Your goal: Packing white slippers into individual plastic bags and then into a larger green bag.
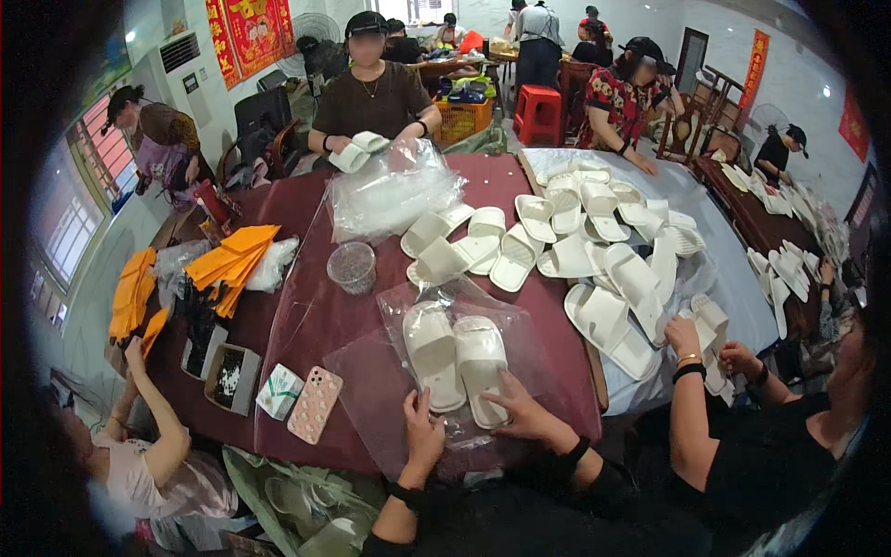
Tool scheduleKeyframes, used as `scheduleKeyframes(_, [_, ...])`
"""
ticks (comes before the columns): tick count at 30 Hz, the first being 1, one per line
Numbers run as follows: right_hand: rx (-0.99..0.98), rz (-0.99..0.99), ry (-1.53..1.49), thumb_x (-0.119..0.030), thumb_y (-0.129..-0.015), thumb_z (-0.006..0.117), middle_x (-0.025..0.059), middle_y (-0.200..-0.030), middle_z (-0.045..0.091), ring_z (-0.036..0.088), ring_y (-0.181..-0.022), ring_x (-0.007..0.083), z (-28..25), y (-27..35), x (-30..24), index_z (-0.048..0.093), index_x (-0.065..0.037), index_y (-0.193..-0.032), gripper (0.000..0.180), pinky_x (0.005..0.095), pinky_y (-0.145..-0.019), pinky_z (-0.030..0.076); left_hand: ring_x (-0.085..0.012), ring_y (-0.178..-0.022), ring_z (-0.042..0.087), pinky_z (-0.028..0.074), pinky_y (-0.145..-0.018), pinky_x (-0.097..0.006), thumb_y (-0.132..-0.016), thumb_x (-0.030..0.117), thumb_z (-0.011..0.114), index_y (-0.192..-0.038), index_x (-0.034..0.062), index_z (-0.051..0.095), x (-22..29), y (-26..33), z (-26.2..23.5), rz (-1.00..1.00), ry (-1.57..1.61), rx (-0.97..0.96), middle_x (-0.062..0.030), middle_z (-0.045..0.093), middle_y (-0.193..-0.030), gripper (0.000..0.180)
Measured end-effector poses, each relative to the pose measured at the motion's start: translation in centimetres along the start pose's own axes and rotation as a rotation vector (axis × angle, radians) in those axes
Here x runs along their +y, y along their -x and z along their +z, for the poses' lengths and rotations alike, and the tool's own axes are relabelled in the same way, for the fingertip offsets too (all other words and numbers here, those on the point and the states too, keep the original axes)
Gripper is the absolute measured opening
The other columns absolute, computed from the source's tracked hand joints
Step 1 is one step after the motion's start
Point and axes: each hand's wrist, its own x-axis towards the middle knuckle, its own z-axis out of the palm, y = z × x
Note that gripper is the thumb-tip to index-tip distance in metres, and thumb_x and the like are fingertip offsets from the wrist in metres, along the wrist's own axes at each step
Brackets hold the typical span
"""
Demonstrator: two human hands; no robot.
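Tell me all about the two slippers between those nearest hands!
The white slippers look like foam or plastic, each with a wide strap and open heel. They lie side by side, toes away, amid clear plastic on the dark red table. The right hand seems to touch one; the left hand is near the other's heel.

At the lower centre of the frame, the white slippers [434,348] look like moulded foam or rubber, matt and smooth. The clear bag [522,345] about them is thin, glossy plastic film with wrinkles. A similar shiny film makes the crumpled bag pile [394,200] at the upper centre. The round tub [351,269] is transparent, hard plastic. At the lower left, the phone case [316,405] appears smooth. The red stool [537,115] at the top is plastic. The dark red tabletop covering [306,325] is smooth, perhaps cloth; its material is hard to judge here.
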Motion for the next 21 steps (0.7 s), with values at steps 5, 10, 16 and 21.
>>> scheduleKeyframes(5, [0.229, 0.218, 0.112, -0.014, -0.063, 0.073, 0.0302, -0.132, 0.030, 0.034, -0.121, 0.0422, -0.5, 0.1, -0.5, 0.052, -0.011, -0.116, 0.057, 0.0420, -0.098, 0.034, -0.0291, -0.094, 0.052, 0.044, -0.080, -0.031, -0.072, -0.009, 0.053, -0.133, 0.0103, 0.036, -1.6, 0.6, 0.4, 0.070, -0.034, -0.148, -0.0207, 0.030, -0.130, 0.067])
scheduleKeyframes(10, [0.361, 0.250, 0.325, -0.015, -0.069, 0.068, 0.0251, -0.097, 0.056, 0.056, -0.093, 0.0350, 0.1, -1.6, -1.6, 0.055, -0.004, -0.102, 0.037, 0.0421, -0.075, 0.047, -0.0370, -0.107, 0.046, 0.042, -0.087, -0.036, -0.070, -0.010, 0.051, -0.133, 0.0130, 0.037, 0.1, 1.0, 0.1, 0.115, -0.159, -0.245, -0.0240, 0.029, -0.130, 0.069])
scheduleKeyframes(16, [0.365, 0.370, 0.566, -0.018, -0.075, 0.058, 0.0091, -0.065, 0.058, 0.058, -0.058, 0.0306, 1.7, -3.3, -0.4, 0.056, -0.004, -0.083, 0.017, 0.0381, -0.048, 0.046, -0.0450, -0.109, 0.043, 0.045, -0.084, -0.043, -0.071, -0.005, 0.048, -0.133, 0.0176, 0.036, 0.7, 1.0, -0.1, 0.158, -0.157, -0.276, -0.0255, 0.027, -0.131, 0.068])
scheduleKeyframes(21, [0.184, 0.451, 0.593, -0.022, -0.076, 0.059, 0.0096, -0.070, 0.059, 0.058, -0.075, 0.0275, 0.9, -3.9, -2.5, 0.058, -0.005, -0.084, 0.019, 0.0378, -0.055, 0.049, -0.0449, -0.109, 0.043, 0.045, -0.084, -0.043, -0.071, -0.005, 0.048, -0.134, 0.0171, 0.035, 0.9, 0.7, -0.2, 0.157, -0.158, -0.269, -0.0253, 0.027, -0.132, 0.068])
